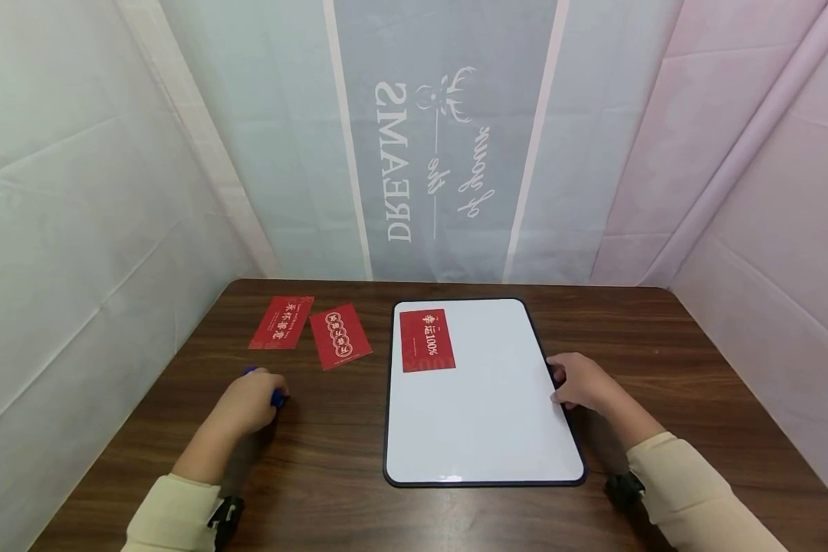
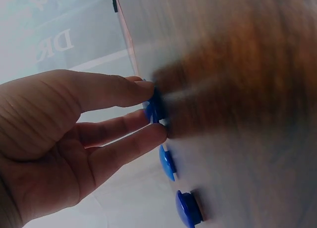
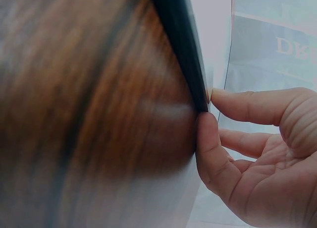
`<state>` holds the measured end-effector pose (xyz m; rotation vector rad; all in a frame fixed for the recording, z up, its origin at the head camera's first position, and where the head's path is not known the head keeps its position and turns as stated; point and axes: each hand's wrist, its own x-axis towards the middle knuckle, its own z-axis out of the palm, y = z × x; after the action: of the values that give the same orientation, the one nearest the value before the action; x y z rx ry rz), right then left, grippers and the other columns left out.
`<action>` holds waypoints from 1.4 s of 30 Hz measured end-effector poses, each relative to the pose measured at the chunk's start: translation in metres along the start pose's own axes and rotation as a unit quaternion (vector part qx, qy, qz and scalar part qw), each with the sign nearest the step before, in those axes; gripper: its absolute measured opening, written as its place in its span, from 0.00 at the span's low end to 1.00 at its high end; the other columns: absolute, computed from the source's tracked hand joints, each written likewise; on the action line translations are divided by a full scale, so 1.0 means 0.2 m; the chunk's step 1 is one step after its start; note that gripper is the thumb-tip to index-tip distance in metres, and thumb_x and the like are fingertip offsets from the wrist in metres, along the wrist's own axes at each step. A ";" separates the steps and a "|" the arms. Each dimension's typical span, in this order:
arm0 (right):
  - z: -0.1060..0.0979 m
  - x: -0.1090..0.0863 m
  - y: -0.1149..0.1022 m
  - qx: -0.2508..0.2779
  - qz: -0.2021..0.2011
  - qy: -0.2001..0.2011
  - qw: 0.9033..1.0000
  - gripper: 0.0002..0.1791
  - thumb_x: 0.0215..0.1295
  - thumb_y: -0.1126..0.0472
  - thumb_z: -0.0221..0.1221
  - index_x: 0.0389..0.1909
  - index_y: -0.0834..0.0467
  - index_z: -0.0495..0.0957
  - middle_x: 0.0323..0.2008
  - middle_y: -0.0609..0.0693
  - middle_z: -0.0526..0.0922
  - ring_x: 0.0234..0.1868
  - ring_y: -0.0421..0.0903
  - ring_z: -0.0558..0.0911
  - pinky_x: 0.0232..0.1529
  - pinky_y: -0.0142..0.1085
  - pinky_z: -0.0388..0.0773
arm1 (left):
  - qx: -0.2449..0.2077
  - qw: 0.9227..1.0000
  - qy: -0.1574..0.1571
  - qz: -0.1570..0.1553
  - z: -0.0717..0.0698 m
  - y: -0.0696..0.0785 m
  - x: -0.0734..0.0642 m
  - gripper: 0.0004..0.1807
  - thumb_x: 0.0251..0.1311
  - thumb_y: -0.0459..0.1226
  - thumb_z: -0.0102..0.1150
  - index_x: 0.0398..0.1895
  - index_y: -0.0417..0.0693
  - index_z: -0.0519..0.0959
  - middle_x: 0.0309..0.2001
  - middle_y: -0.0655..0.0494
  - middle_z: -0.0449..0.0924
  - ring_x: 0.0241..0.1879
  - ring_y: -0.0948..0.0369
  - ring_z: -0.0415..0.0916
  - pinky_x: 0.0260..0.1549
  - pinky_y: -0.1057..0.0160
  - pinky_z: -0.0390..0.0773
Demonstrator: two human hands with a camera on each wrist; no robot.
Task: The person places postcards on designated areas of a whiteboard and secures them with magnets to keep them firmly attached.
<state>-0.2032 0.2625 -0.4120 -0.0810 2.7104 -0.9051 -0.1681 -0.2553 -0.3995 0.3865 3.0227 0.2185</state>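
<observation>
My left hand (image 1: 247,400) is low over the left side of the table. Its thumb and fingers pinch a blue button magnet (image 2: 155,108), partly hidden by the fingertips in the left wrist view. Two more blue magnets (image 2: 188,208) stand on the table beside that hand. At the board's right edge, my right hand (image 1: 581,383) grips the black frame (image 3: 190,64), thumb on top and a finger against the side. The whiteboard (image 1: 486,414) lies flat on the table. On its upper left part lies a red card (image 1: 428,341) with white lettering.
Two other red cards lie on the table left of the board: one (image 1: 281,322) near the far left corner, another (image 1: 341,337) closer to the board. The brown wooden table (image 1: 331,460) ends at fabric walls (image 1: 441,261) at the back and both sides.
</observation>
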 end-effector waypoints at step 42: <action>0.00 0.00 -0.01 -0.009 0.011 0.001 1.000 0.39 0.49 0.76 0.69 0.63 0.77 0.64 0.41 0.67 0.76 0.25 0.48 0.80 0.28 0.39 0.82 | -0.026 0.983 0.134 0.125 -0.04 0.24 0.15 0.13 0.49 0.31 0.73 0.41 0.42 0.85 0.43 0.50 0.81 0.43 0.53 0.81 0.42 0.53 0.81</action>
<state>-0.2031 0.2602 -0.4110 -0.0547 2.7172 -0.8757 -0.1854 -0.2031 -0.3869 0.7941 3.2123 0.3964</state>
